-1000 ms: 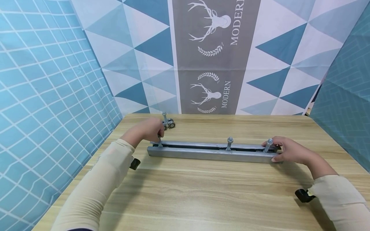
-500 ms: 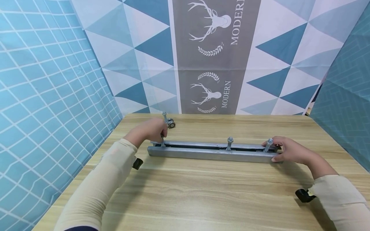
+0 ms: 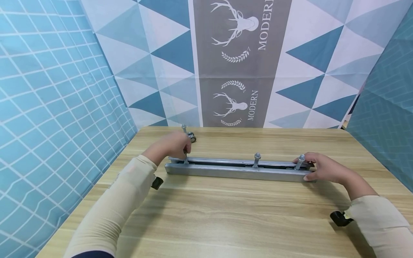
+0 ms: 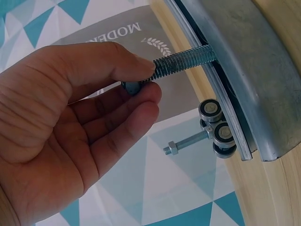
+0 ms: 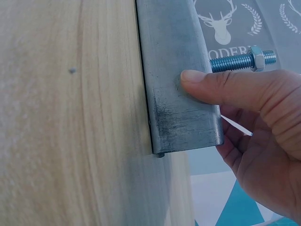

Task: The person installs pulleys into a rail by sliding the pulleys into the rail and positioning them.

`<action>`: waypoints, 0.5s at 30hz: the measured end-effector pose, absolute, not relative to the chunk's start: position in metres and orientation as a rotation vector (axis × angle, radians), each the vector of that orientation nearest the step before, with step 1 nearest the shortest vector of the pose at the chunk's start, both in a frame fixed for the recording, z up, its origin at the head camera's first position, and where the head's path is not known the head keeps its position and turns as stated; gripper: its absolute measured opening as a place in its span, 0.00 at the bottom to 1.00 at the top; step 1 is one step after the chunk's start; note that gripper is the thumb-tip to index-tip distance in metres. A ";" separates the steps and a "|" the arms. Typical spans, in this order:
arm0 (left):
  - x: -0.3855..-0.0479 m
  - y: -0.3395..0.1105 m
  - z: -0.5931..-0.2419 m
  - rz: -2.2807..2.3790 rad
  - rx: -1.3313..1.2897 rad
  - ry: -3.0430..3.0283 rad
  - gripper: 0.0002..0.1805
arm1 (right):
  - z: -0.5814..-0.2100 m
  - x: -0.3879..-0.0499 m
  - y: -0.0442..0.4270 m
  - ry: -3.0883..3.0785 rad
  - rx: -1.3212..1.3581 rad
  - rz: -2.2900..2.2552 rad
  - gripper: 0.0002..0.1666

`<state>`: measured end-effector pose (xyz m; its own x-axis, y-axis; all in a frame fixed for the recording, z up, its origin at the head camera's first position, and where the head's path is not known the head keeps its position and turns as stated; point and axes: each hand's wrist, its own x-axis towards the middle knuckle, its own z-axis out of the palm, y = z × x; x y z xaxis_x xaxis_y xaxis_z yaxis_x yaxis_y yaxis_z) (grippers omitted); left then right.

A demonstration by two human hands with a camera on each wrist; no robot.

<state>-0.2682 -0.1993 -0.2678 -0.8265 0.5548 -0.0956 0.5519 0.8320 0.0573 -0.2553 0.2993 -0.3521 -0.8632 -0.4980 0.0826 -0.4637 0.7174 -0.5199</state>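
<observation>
A grey metal channel rail lies across the wooden table, slot upward, with threaded bolts standing out of it. Near its left end my left hand pinches the top of a threaded bolt between thumb and fingers; the bolt's lower end is hidden inside the slot. My right hand grips the rail's right end, thumb on the near wall and fingers behind. Beside that thumb rises another bolt with a nut. A third bolt stands right of the rail's middle.
Behind my left hand, a loose roller trolley with several wheels and a bolt rests on the wooden table. Patterned cloth walls enclose the table at the back and both sides.
My left hand has slid the pinched bolt a little to the right along the slot. The right hand and the rail stay practically where they were.
</observation>
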 end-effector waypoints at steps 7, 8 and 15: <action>-0.268 -0.197 -0.271 0.043 0.956 2.919 0.19 | -0.353 -0.256 0.299 2.848 -0.799 -0.850 0.32; -0.268 -0.197 -0.271 0.038 0.967 2.928 0.18 | -0.353 -0.256 0.299 2.849 -0.800 -0.851 0.32; -0.268 -0.191 -0.273 0.061 1.054 2.927 0.20 | -0.353 -0.255 0.299 2.839 -0.793 -0.870 0.32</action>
<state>-0.2679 -0.1914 -0.2726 -0.7700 0.6378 -0.0153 0.6366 0.7697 0.0471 -0.2552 0.2992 -0.3526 -0.8647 -0.4954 0.0828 -0.4568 0.7069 -0.5401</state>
